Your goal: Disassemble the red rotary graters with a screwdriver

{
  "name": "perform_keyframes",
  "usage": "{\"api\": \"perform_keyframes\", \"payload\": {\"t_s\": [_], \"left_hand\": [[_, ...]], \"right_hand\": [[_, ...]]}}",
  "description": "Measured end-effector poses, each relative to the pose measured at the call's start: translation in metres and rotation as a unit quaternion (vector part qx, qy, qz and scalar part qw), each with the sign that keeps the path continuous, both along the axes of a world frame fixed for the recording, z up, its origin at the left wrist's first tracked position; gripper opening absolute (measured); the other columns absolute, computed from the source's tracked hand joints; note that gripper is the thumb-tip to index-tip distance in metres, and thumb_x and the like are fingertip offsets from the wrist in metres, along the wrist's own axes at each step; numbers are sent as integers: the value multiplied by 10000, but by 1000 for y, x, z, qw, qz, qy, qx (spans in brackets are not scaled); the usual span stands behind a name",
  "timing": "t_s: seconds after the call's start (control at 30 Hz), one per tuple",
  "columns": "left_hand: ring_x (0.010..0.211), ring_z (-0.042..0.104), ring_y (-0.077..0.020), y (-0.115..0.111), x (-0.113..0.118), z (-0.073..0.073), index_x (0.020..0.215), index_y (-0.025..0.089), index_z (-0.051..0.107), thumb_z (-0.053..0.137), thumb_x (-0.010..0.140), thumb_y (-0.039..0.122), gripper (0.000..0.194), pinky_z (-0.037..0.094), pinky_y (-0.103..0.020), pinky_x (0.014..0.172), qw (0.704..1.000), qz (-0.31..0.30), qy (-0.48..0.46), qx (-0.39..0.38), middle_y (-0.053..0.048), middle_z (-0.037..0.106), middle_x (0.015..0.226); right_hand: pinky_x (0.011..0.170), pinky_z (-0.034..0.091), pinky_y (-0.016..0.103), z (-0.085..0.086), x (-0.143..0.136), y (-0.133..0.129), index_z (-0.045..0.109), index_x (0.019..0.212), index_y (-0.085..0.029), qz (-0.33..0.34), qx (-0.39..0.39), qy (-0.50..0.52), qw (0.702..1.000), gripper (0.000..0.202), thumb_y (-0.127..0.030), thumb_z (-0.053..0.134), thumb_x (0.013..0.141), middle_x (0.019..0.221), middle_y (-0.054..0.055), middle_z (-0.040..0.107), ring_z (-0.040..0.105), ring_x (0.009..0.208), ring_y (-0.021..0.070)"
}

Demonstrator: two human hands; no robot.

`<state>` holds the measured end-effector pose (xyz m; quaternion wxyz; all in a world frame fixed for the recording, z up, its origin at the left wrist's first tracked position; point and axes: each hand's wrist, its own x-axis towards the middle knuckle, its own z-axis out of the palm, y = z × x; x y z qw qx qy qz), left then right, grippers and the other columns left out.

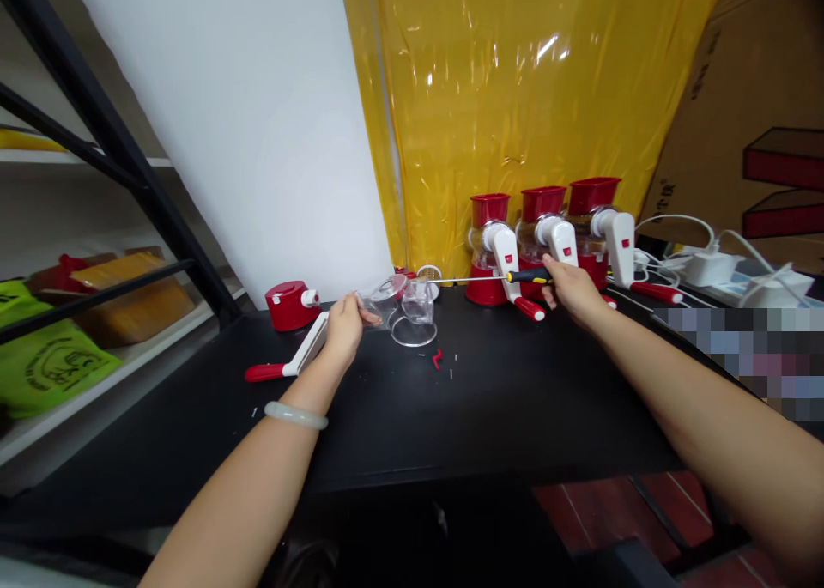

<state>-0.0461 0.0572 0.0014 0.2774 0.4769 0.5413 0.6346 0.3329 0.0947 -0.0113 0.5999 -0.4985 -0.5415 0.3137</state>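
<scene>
My left hand (346, 326), a pale bangle on its wrist, is closed on the edge of a clear plastic grater housing (417, 305) lying on its side above the black table. In my right hand (570, 287) is a screwdriver (529, 276) with a black and yellow handle. Its long thin shaft points left, and the tip reaches the clear housing; whether it sits on a screw cannot be made out. A white crank with a red grip (302, 354) lies beside my left wrist, near a red round part (287, 306). In front of the housing are a small red piece (438, 359) and tiny screw-like bits (451, 374).
Three red and white rotary graters (489, 253) with cranks stand at the back right. White chargers and cables (711, 266) lie farther right. A yellow plastic sheet (515, 99) and a white panel (245, 124) rise behind the table (489, 416). A shelf rack (160, 202) borders the left.
</scene>
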Motion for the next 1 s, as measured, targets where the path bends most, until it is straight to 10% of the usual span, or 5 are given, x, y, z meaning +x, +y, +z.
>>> {"api": "perform_keyframes", "payload": {"t_s": [0.23, 0.53, 1.0], "left_hand": [[470, 601, -186, 0, -4, -3, 707, 243, 447, 382, 925, 401, 277, 491, -285, 573, 997, 12, 43, 60, 38, 515, 422], [420, 539, -146, -9, 0, 2, 704, 230, 443, 389, 959, 441, 336, 457, -257, 550, 986, 40, 78, 144, 65, 470, 398], [420, 547, -151, -6, -1, 0, 725, 227, 444, 375, 954, 519, 378, 463, -266, 538, 981, 45, 81, 171, 60, 478, 400]], "right_hand": [[401, 401, 321, 4, 3, -2, 516, 486, -231, -88, -39, -62, 993, 592, -715, 535, 825, 386, 41, 520, 474, 339, 163], [383, 415, 219, 0, -4, 8, 546, 642, -222, 35, 16, 194, 980, 323, -432, 757, 770, 487, -23, 492, 479, 419, 110], [444, 467, 202, -2, -9, 8, 580, 711, -191, 65, 42, 226, 971, 245, -367, 687, 843, 546, -24, 525, 506, 478, 101]]}}
